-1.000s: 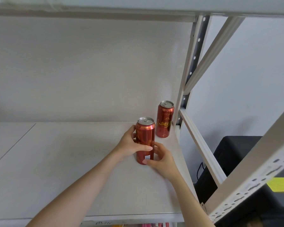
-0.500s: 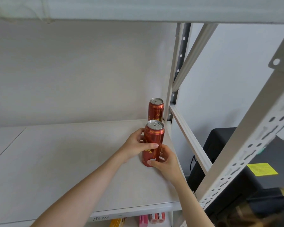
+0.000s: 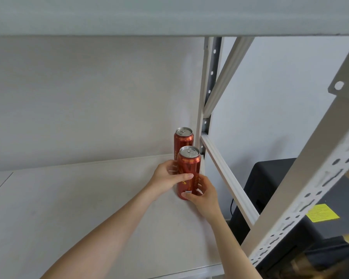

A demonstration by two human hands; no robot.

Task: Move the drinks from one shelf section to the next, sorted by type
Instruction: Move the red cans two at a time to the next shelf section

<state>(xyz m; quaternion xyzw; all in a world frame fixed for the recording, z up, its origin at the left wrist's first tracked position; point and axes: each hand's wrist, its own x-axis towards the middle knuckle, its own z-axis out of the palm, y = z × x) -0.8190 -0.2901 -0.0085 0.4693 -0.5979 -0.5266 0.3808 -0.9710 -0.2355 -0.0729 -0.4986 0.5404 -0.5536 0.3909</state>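
Two tall red drink cans stand upright at the right end of a pale shelf board. The front red can is held by both hands. My left hand wraps its left side, thumb across the front. My right hand grips its lower right side, thumb at the base. The second red can stands just behind it, close to the rear upright, untouched; its lower part is hidden by the front can.
A grey perforated upright and a slanted brace close off the shelf's right end. A front post crosses the lower right. Beyond the frame stands a black box with a yellow label. Another shelf is overhead.
The front can, held in both hands, has shifted back and right on the shelf, now directly in front of the rear can. The view has also swung to the right.
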